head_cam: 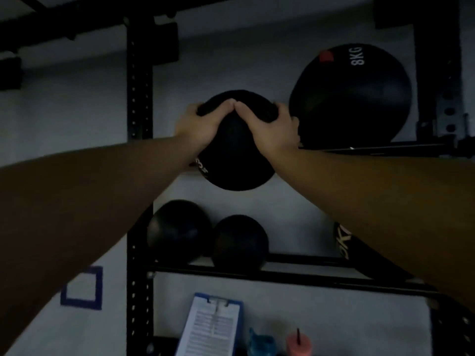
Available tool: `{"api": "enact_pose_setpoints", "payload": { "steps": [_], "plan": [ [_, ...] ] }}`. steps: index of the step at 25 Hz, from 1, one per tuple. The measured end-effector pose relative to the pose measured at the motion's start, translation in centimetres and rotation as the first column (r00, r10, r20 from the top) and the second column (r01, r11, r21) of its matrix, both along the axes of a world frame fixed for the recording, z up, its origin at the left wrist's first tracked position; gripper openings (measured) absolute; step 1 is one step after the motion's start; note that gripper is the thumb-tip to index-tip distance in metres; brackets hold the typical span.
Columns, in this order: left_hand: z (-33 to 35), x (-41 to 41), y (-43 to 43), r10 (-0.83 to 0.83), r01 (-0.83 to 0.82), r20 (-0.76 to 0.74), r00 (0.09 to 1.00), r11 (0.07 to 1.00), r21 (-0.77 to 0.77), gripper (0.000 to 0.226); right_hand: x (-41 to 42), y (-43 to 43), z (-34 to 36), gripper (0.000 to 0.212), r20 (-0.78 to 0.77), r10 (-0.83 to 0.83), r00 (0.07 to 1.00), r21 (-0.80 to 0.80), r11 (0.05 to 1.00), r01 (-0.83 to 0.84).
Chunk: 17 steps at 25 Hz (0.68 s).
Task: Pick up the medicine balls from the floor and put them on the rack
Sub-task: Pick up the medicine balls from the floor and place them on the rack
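Observation:
I hold a black medicine ball [237, 160] up at the height of the rack's upper shelf [372, 147]. My left hand [201, 124] grips its top left and my right hand [270, 127] its top right, thumbs touching. Right beside it, a larger black ball marked 8KG [352, 96] rests on that shelf. On the lower shelf [295, 272] sit two small black balls [180, 232] [240, 240]. A third ball [343, 237] there is mostly hidden by my right forearm.
The black perforated rack upright [140, 86] stands left of the held ball. Low down are a clipboard with papers [210, 327], a blue object [262, 345] and a pink cup with a straw [298, 344]. A blue tape square [82, 289] marks the wall.

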<state>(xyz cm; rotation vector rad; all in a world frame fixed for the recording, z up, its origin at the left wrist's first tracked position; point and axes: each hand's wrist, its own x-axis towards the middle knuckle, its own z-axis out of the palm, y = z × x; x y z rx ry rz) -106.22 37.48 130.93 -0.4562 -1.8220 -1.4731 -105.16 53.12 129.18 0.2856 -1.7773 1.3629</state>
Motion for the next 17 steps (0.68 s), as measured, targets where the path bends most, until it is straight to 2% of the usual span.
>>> {"api": "enact_pose_setpoints", "payload": {
  "steps": [2, 4, 7, 11, 14, 17],
  "plan": [
    [3.1, -2.7, -3.1, 0.005, -0.006, -0.047, 0.999, 1.0, -0.017, 0.093, -3.8, -3.1, 2.6, 0.122, -0.064, 0.02, 0.998, 0.013, 1.0, -0.019],
    [5.5, -6.2, -6.5, 0.026, -0.029, -0.075, 0.997, 0.999, -0.034, 0.087, -7.9, -6.3, 4.8, 0.128, -0.121, 0.031, 0.992, -0.013, 0.999, -0.033],
    [8.6, -12.9, -11.2, 0.075, -0.079, -0.112, 0.991, 0.996, -0.029, 0.091, -15.2, -10.8, 8.3, 0.12, -0.141, 0.044, 0.989, -0.023, 0.999, -0.047],
    [10.4, -23.3, -16.5, 0.079, -0.093, -0.136, 0.988, 0.991, -0.099, 0.106, -26.3, -15.7, 8.0, 0.111, -0.171, 0.047, 0.984, -0.018, 0.999, -0.051],
    [9.4, -30.7, -19.3, 0.104, -0.114, -0.134, 0.986, 0.991, -0.07, 0.111, -33.4, -17.9, 8.5, 0.087, -0.309, 0.041, 0.95, 0.094, 0.995, -0.012],
    [6.9, -36.8, -19.8, 0.156, -0.241, -0.307, 0.939, 0.934, -0.264, 0.108, -39.0, -18.2, 10.4, 0.076, -0.276, -0.002, 0.961, 0.295, 0.951, 0.087]
  ]
}}
